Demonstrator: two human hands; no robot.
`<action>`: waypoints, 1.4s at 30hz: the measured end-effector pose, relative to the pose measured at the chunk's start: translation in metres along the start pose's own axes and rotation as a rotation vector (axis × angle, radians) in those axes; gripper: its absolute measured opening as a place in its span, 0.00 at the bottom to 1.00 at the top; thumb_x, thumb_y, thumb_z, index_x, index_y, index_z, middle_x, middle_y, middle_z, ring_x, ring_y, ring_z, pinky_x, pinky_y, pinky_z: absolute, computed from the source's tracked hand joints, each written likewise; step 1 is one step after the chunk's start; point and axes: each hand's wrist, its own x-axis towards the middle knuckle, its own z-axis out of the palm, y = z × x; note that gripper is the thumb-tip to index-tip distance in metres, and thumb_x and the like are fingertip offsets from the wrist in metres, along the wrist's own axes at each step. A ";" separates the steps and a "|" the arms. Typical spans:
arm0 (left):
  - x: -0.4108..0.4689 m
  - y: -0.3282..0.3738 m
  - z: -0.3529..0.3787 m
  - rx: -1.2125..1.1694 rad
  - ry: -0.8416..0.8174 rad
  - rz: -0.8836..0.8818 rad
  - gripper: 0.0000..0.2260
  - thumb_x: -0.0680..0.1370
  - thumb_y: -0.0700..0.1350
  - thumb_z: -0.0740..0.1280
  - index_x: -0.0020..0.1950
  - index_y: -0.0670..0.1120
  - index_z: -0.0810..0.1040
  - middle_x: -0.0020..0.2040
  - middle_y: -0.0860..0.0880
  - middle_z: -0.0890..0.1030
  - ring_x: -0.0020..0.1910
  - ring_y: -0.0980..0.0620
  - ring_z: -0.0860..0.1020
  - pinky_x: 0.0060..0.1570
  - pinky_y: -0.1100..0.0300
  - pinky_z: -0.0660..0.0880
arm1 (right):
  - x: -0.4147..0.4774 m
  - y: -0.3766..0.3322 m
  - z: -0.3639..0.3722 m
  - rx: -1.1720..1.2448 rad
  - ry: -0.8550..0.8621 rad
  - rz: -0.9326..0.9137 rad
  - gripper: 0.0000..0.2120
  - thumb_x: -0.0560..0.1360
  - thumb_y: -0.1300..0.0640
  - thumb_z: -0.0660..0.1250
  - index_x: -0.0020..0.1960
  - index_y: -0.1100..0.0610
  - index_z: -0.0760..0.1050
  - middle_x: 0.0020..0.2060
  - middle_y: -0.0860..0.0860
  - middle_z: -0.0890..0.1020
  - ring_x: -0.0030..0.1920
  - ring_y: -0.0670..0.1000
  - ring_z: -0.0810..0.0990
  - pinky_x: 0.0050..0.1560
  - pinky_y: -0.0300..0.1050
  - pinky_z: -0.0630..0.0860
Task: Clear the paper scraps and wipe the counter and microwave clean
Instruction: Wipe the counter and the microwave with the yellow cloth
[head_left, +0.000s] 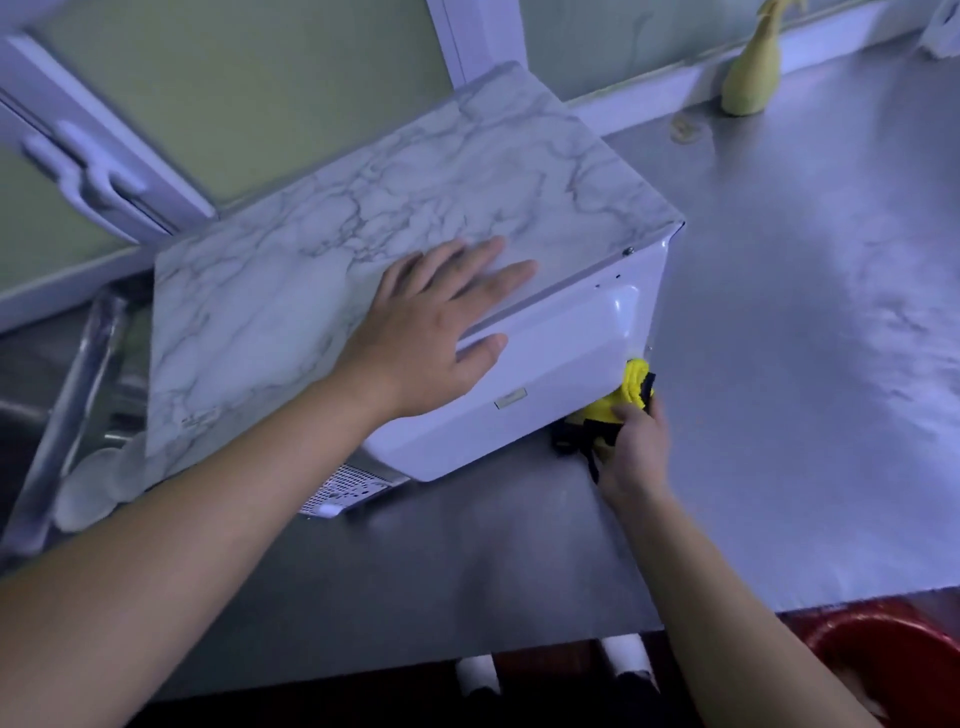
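Observation:
The white microwave (540, 358) stands at an angle on the steel counter (779, 364), its top covered in marble-patterned film. My left hand (441, 332) lies flat on the top near its front edge, fingers straight and the thumb over the white side panel. My right hand (636, 449) grips a bunched yellow and black cloth (631, 389) and holds it against the microwave's lower corner where it meets the counter. No paper scraps show in this view.
A yellow-green spray bottle (753, 78) stands at the back by the window sill. A sink with a metal rack (67, 395) lies left of the microwave. A red bucket (893, 670) sits on the floor below the counter's front edge.

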 end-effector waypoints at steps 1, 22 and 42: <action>0.000 0.000 0.001 0.005 0.000 0.003 0.28 0.79 0.58 0.57 0.79 0.61 0.58 0.80 0.55 0.58 0.78 0.47 0.58 0.74 0.46 0.56 | -0.004 0.011 0.003 0.024 -0.022 0.042 0.24 0.74 0.66 0.58 0.55 0.42 0.81 0.49 0.56 0.80 0.45 0.57 0.78 0.46 0.52 0.75; 0.000 -0.011 -0.001 -0.334 0.023 0.025 0.23 0.80 0.54 0.60 0.75 0.61 0.66 0.79 0.55 0.62 0.78 0.50 0.56 0.75 0.50 0.50 | -0.117 0.157 0.044 -0.380 -0.219 0.325 0.17 0.73 0.65 0.63 0.53 0.48 0.83 0.40 0.56 0.82 0.41 0.58 0.80 0.44 0.53 0.74; 0.001 -0.009 0.001 -0.512 0.247 -0.047 0.12 0.81 0.47 0.65 0.63 0.49 0.81 0.65 0.53 0.80 0.66 0.49 0.74 0.70 0.50 0.66 | -0.012 -0.150 -0.123 -1.898 0.248 -0.558 0.14 0.76 0.56 0.67 0.58 0.43 0.81 0.52 0.51 0.82 0.56 0.59 0.75 0.53 0.51 0.67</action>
